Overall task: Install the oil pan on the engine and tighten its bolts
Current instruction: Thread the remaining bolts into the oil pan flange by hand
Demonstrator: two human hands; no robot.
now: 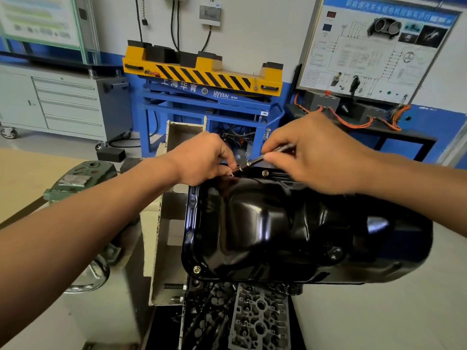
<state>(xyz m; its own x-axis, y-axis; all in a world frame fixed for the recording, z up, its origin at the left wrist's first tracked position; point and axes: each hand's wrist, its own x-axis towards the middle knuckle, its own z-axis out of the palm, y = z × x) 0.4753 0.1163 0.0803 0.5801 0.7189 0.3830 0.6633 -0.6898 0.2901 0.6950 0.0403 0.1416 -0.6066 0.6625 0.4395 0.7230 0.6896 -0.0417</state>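
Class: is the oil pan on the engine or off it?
On. The pan lies flange-down on the engine; a near-corner bolt and a far-edge bolt sit in its flange.

Tan workbench (22, 173) at left — green vise (83, 176) mounted at its edge

Yellow-and-blue lift cart (202, 79) stood far centre by the wall. Grey drawer cabinet (68, 104) was far left. Wiring display board (374, 46) was far right, orange cables (357, 126) below it. Green vise (80, 178) sat near left, cardboard box (184, 135) right of it.
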